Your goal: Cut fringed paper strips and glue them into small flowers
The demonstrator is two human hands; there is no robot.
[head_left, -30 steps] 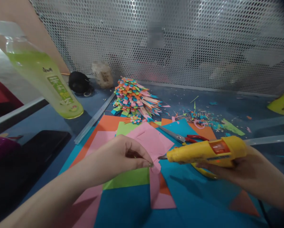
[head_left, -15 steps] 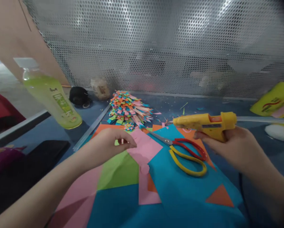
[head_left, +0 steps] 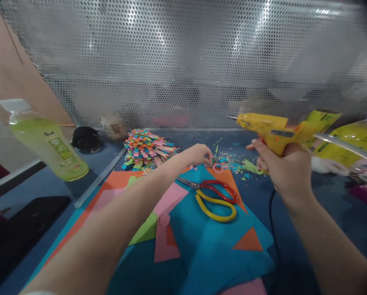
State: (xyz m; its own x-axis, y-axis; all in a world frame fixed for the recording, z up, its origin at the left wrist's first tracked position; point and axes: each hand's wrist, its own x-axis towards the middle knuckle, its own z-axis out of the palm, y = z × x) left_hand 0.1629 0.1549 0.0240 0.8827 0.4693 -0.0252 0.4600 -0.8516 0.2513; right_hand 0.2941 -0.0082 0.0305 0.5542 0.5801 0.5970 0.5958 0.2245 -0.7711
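Note:
My right hand (head_left: 289,168) grips a yellow hot glue gun (head_left: 268,127), its metal nozzle pointing left and a clear glue stick (head_left: 346,147) jutting out the back. My left hand (head_left: 200,155) is over the far edge of the papers, fingers curled down and together; anything between them is hidden. Just right of those fingers lies a pink paper ring (head_left: 218,168). Nearer to me, scissors (head_left: 216,208) with one red and one yellow handle rest on blue paper (head_left: 202,254). A fringed multicoloured paper cone (head_left: 146,147) stands behind my left forearm.
On the left are a green drink bottle (head_left: 53,143), a black phone-like slab (head_left: 32,229) and clear sticks (head_left: 100,178). Paper scraps (head_left: 232,162) litter the back. A perforated metal panel (head_left: 171,61) closes off the rear. The gun's black cord (head_left: 272,225) hangs at right, near yellow packaging (head_left: 346,141).
My left hand has moved right and away, from over the pink paper to beside the paper ring. The glue gun is raised, its nozzle lifted off the scraps. The view has turned right.

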